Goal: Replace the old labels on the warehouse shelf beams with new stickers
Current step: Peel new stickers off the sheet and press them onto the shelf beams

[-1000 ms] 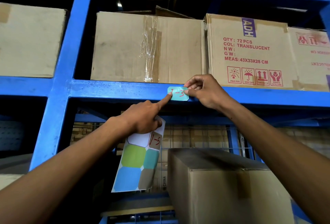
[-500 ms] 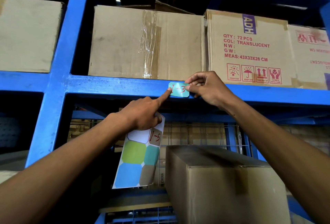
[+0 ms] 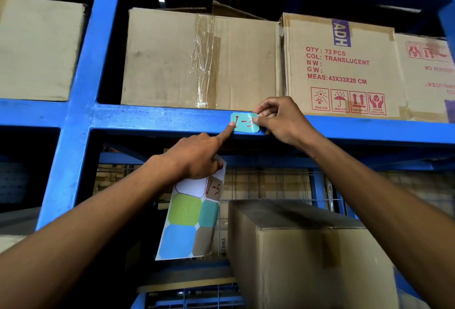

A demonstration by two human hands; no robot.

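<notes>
Head view: both hands pin sticker onto beam.

The right hand covers the right end of the teal sticker, the left hand hides the top of the sticker sheet, and the far-right carton is cut by the edge.

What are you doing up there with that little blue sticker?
A person is putting a teal sticker marked "1-3" on the blue shelf beam. The left hand presses its left edge with the pointing finger and also holds a sheet of stickers. The right hand pinches the sticker's right end. Cardboard boxes sit on the shelf above.
</notes>
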